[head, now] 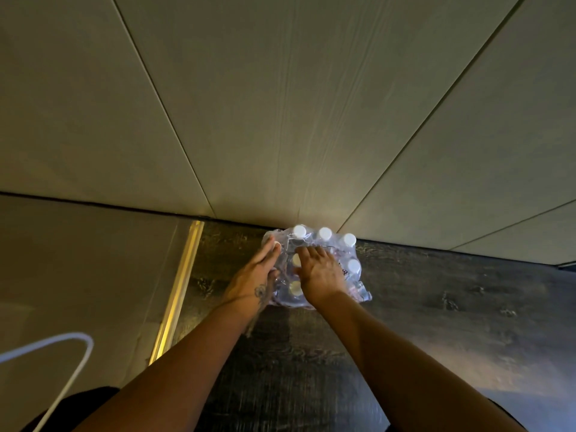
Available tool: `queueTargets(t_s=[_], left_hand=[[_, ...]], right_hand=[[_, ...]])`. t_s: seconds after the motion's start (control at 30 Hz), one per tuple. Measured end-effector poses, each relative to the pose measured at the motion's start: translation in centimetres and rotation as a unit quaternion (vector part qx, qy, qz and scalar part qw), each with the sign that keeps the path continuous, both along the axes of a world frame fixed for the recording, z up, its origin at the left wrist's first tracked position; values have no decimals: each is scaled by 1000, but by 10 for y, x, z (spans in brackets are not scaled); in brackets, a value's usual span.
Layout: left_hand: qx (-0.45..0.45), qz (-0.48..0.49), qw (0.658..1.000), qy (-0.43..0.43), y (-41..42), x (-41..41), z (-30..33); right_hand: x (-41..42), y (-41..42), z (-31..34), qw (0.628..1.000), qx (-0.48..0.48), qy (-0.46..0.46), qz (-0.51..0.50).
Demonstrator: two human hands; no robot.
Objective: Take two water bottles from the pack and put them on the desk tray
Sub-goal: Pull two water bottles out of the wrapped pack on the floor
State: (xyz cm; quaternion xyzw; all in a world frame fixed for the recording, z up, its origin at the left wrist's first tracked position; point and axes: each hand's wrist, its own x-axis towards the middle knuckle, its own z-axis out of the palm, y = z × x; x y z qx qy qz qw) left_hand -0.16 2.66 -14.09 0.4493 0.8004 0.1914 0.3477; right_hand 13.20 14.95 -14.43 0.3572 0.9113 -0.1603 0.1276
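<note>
1. Plastic-wrapped pack of water bottles (318,269) is seen on the dark floor (436,307), against the wall (280,120).
2. Its left side is pressed by the left hand (252,279), fingers extended flat.
3. The right hand (321,272) is spread on top, fingers digging into the wrap; nothing is gripped.
4. No bottle is judged removed yet; the desk tray is not visible.

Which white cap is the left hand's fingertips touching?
The cap at the pack's far-left corner, under the left hand; the wall-side caps sit untouched.
</note>
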Motion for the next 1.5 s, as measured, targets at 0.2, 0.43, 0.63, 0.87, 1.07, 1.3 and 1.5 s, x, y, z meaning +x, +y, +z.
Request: queueTargets(t_s=[0.2,0.43,0.63,0.87,1.07,1.3,1.5], left_hand=[[17,1,1000,-1,-4,-2,-6],[70,89,989,-95,-2,5,11],[64,49,996,-36,-6,3,11],[56,29,998,5,-2,1,6],[78,107,988,-83,5,-3,7],[154,112,951,-245,23,2,34],[183,151,918,-317,30,6,46]], right_hand=[[-4,4,4,1000,2,-6,-7],[-6,18,46,995,-33,80,-50],[4,19,100,989,-12,149,-20],[-1,30,161,971,0,235,-38],[-2,31,192,963,30,267,-22],[-7,32,209,945,21,324,-30],[-14,28,208,935,8,352,-39]])
